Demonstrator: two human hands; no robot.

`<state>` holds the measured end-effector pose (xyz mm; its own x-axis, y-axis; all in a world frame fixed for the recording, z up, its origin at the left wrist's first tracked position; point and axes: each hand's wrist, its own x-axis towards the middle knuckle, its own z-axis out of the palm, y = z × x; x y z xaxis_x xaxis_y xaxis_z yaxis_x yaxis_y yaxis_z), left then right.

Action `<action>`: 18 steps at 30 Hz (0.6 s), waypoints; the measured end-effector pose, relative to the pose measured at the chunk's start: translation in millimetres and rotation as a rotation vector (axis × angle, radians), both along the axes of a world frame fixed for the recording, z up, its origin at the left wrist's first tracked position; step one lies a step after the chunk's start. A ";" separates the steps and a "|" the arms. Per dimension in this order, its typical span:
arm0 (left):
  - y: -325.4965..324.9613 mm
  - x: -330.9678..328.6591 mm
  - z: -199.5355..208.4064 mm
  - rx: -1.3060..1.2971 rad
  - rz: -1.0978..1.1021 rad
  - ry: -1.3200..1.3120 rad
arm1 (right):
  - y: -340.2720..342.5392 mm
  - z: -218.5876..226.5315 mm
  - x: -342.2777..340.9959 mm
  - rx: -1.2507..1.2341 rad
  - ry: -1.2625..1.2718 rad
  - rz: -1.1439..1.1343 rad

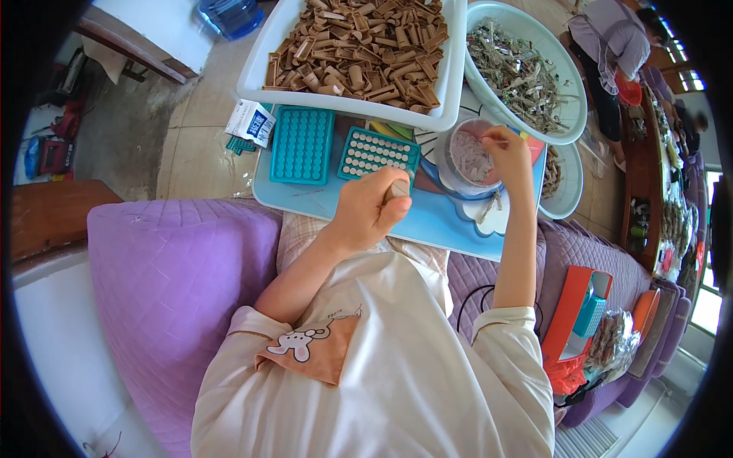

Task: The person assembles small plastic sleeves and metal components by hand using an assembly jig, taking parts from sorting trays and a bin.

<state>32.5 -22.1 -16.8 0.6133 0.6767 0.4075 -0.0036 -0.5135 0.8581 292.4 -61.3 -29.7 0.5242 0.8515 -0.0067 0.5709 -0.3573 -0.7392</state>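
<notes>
My left hand [365, 208] is closed in a fist in front of the low table, thumb uppermost. A small light tan cylinder [398, 188] pokes out at its thumb side; the rest is hidden by the fingers. Just beyond that hand lies a teal tray [416, 169] with rows of white round pieces. My right hand [507, 149] reaches over the rim of a round clear tub [453, 180]. Its fingers are pinched together above small white paper-like slips [471, 155]; whatever is between the fingertips is too small to make out.
A second teal tray [303, 145] with round cells and a small white-and-blue box [250, 122] are at left on the blue table [294, 197]. Behind stands a white bin [456, 72] of brown half-tubes. Pale basins [574, 126] hold twisted wrapped pieces. Another person [611, 38] bends at far right.
</notes>
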 end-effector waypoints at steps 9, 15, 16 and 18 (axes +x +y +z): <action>5.1 13.9 5.3 -1.660 -0.630 -0.739 | -31.7 23.9 -0.4 0.428 1.197 -0.055; -2.6 14.7 31.7 -1.698 -0.498 -0.708 | -27.3 70.8 -69.9 0.460 0.616 0.159; -3.4 16.2 33.1 -1.655 -0.497 -0.690 | -24.9 72.4 -77.8 0.460 0.616 0.158; -3.7 16.4 37.5 -1.613 -0.495 -0.671 | -21.1 74.6 -89.9 0.568 0.535 0.378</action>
<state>48.8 -25.7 20.6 0.8842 0.4407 -0.1549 -0.3972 0.8838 0.2473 202.5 -82.4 44.9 0.2534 0.9172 0.3075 0.1012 0.2910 -0.9513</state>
